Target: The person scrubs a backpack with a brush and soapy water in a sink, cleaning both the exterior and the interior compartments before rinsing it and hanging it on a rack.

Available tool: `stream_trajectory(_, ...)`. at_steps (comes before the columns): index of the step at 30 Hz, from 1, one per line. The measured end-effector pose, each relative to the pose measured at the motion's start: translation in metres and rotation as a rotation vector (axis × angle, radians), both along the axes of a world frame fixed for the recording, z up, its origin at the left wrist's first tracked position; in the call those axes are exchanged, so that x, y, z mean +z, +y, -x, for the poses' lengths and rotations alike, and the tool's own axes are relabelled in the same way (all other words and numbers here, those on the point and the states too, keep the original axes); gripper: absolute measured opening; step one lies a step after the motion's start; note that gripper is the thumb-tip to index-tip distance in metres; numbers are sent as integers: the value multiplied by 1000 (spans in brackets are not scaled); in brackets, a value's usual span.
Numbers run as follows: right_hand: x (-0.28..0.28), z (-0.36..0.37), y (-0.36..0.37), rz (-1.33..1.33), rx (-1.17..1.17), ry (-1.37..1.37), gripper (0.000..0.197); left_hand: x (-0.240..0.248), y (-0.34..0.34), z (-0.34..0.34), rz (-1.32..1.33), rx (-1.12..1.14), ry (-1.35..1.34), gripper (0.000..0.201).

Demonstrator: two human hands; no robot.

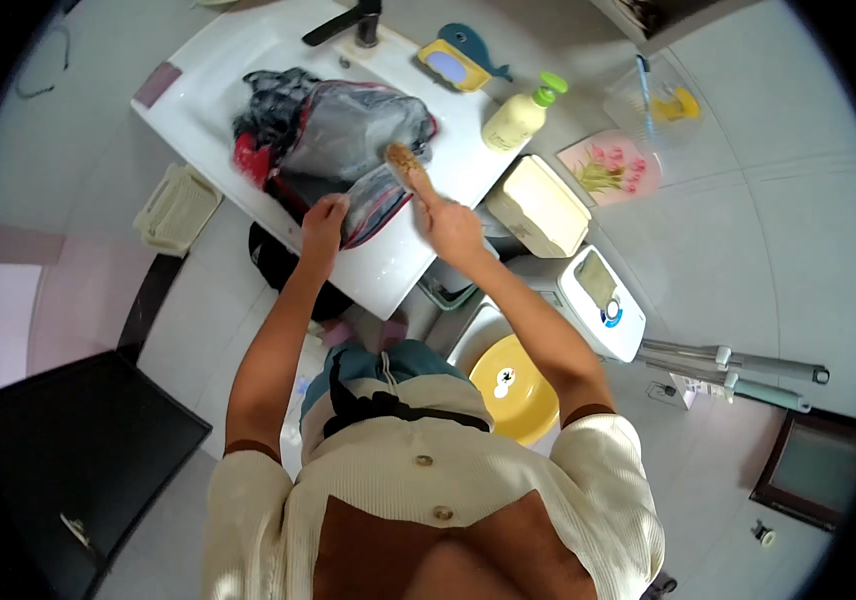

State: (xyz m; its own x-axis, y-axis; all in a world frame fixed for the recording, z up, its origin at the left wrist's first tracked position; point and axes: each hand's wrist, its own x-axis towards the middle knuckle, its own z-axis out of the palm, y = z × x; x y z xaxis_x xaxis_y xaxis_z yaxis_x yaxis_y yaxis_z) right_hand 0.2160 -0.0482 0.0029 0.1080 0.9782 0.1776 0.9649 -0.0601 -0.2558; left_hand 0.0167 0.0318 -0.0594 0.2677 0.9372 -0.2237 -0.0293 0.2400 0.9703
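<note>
A see-through grey bag with red edging (363, 125) lies across the white sink (478, 100), its lower flap reaching over the washboard-side rim. Bunched against its left side is dark, wet-looking cloth or mesh (273, 105) with a red patch. My left hand (322, 230) is closed on the bag's near edge. In my right hand (453, 232) is a scrubbing brush (404, 158) with a wooden handle; its head rests on or just over the bag's right part.
A black faucet (368, 22) rises at the back. On the right stand a soap dish (453, 68), a pump bottle (514, 122), a cream bin (538, 205) and a small washing machine (600, 305). A yellow basin (515, 395) sits below my right forearm; a beige basket (178, 208) is left.
</note>
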Motion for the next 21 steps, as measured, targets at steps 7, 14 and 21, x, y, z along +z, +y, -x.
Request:
stream_trajectory(7, 33, 19, 0, -71, -18, 188, 50, 16, -2, -72, -188, 177, 1, 21)
stream_trajectory(14, 0, -21, -11, -16, -64, -35, 55, 31, -10, -28, -1081, -250, 647, 27)
stream_trajectory(21, -9, 12, -21, -60, -14, 72, 57, 14, 2, 43, -1215, -290, 720, 21)
